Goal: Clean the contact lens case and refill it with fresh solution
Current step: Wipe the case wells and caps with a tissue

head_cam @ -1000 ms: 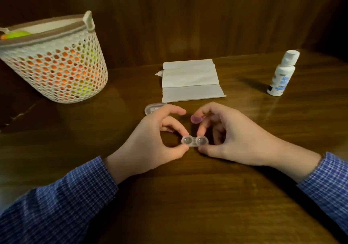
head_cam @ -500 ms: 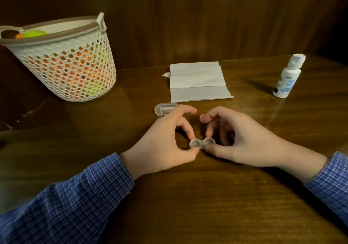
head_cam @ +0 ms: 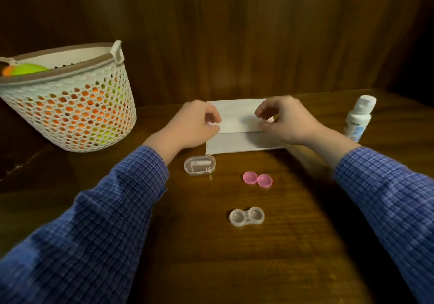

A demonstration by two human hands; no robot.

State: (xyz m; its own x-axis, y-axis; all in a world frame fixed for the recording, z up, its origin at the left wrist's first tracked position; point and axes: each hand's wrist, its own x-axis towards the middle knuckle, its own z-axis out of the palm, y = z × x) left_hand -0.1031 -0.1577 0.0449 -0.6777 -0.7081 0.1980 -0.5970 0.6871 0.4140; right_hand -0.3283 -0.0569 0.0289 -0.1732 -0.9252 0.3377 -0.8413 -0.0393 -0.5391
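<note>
The clear two-well lens case (head_cam: pixel 246 217) lies open on the wooden table (head_cam: pixel 211 256), with no hand near it. Its two pink caps (head_cam: pixel 257 180) lie side by side a little beyond it. Both my hands are at the folded white tissue (head_cam: pixel 237 139) farther back. My left hand (head_cam: pixel 195 126) pinches the tissue's left edge with curled fingers. Over the tissue's right part, my right hand (head_cam: pixel 285 121) pinches the upper layer; motion blur softens the fingers. The white solution bottle (head_cam: pixel 359 118) stands capped at the far right.
A small clear plastic box (head_cam: pixel 199 165) lies just in front of the tissue's left corner. A white perforated basket (head_cam: pixel 70 108) with orange and green contents stands at the back left. A dark wood wall rises behind the table.
Both hands let go of the lens case, which now lies on the table, and moved back to the tissue. The pink caps, hidden before, now lie in view.
</note>
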